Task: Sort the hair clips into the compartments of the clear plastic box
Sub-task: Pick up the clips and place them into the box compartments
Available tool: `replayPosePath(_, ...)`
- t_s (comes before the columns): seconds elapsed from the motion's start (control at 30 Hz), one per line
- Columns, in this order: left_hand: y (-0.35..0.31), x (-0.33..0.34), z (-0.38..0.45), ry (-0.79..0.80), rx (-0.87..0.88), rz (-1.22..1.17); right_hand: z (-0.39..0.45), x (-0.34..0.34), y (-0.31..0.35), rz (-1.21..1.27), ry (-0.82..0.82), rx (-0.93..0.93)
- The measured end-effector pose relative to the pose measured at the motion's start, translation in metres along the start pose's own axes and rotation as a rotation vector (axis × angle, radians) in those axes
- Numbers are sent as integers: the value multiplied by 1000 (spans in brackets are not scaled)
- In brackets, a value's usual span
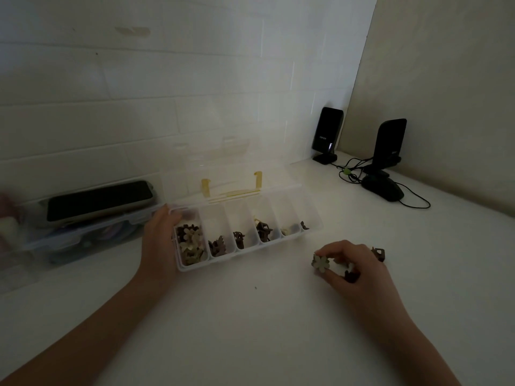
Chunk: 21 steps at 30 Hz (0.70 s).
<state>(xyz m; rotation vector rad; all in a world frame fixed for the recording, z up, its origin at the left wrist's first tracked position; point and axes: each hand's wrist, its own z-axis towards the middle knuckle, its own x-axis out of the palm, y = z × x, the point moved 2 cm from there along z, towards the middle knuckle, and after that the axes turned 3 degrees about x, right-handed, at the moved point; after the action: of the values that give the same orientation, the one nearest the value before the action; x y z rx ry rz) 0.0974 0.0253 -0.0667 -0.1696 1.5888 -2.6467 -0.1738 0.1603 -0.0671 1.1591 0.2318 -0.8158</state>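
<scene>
The clear plastic box [312,215] lies open on the white table, its lid tipped back against the wall. Its row of compartments holds brown and pale flower clips, most in the leftmost one [191,242]. My left hand [160,240] rests against the box's left end, fingers curled round its far corner. My right hand [352,270] is on the table in front of the box's right end and pinches a pale flower clip [321,263]. A dark clip [349,275] sits under its fingers. One brown clip [379,254] lies just behind that hand.
A second clear box [83,240] with coloured items stands at the left, a dark phone [99,200] lying on it. Two black speakers [327,133] [390,143], a mouse [383,188] and cables occupy the back right corner. A tiled wall runs behind.
</scene>
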Motion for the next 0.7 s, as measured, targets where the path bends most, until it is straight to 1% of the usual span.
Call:
replayPosePath(0.1, -2, 1, -1, -19, -19, -54, 0, 0, 2, -11, -14, -2)
replayPosePath(0.17, -2, 2, 0, 12, 22, -56, 0, -2, 3, -42, -38, -19)
replayPosePath(0.3, 3, 1, 2, 31, -3, -130, 1, -3, 3, -93, -84, -40)
replayPosePath(0.53, 7, -2, 4, 52, 34, -65, 2, 0, 2, -126, -98, -58)
replayPosePath(0.63, 5, -4, 3, 54, 57, 16, 2, 1, 0, -134, -86, -70)
replayPosePath(0.7, 1, -3, 2, 83, 130, 119, 2, 1, -1, -120, -82, -63)
